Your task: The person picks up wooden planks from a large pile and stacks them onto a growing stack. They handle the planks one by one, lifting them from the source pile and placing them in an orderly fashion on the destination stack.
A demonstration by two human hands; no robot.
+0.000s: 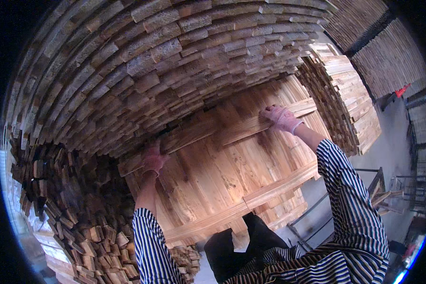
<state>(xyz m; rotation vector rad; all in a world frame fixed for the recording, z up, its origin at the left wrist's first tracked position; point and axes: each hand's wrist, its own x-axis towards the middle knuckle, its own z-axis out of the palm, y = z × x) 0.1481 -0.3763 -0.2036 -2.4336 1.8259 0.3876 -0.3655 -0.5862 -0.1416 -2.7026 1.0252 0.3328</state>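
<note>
Both gloved grips point(154, 158) point(280, 117) — one at each end of long plank point(213, 132)

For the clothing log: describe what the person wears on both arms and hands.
Both hands wear pinkish fabric work gloves: left hand, right hand. Both arms have long sleeves with dark and white stripes, left sleeve, right sleeve, ending short of the wrists. No markings show.
</note>
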